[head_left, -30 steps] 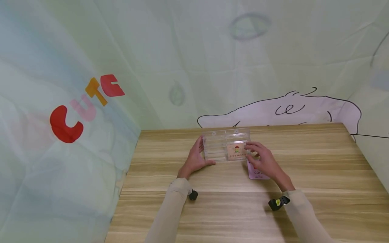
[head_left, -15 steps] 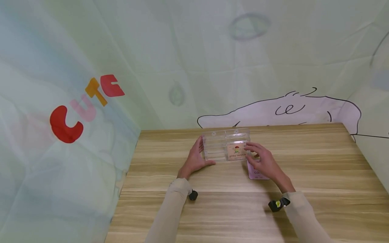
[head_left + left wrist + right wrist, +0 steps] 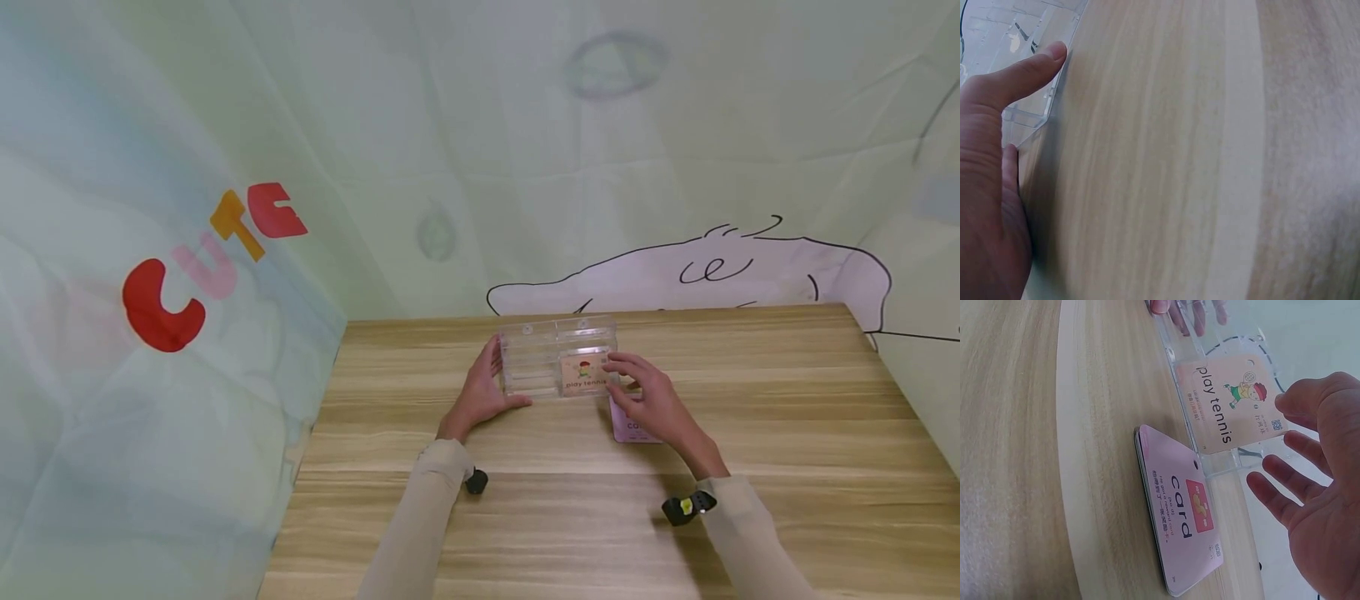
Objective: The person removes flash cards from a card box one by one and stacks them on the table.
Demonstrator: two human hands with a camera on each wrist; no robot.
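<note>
A clear plastic card holder (image 3: 531, 367) with several stepped slots is propped at the table's back. My left hand (image 3: 482, 392) grips its left end, the thumb along the front edge; in the left wrist view the thumb (image 3: 1035, 72) lies over that edge. An orange "play tennis" card (image 3: 1225, 403) sits in the holder's front right slot. My right hand (image 3: 651, 396) holds that card by its right side, fingertips at its corner; the other fingers are spread in the right wrist view. Partly under the right hand, a pink "card" stack (image 3: 1175, 506) lies on the table.
The wood-grain table (image 3: 540, 517) runs up to a pale printed cloth backdrop (image 3: 450, 150) behind and at the left. Black wrist straps with cameras sit on both forearms, such as the right strap (image 3: 688, 505).
Almost nothing differs. My right hand covers slightly more of the pink card's lettering than a second ago; the left hand and the holder stay in place.
</note>
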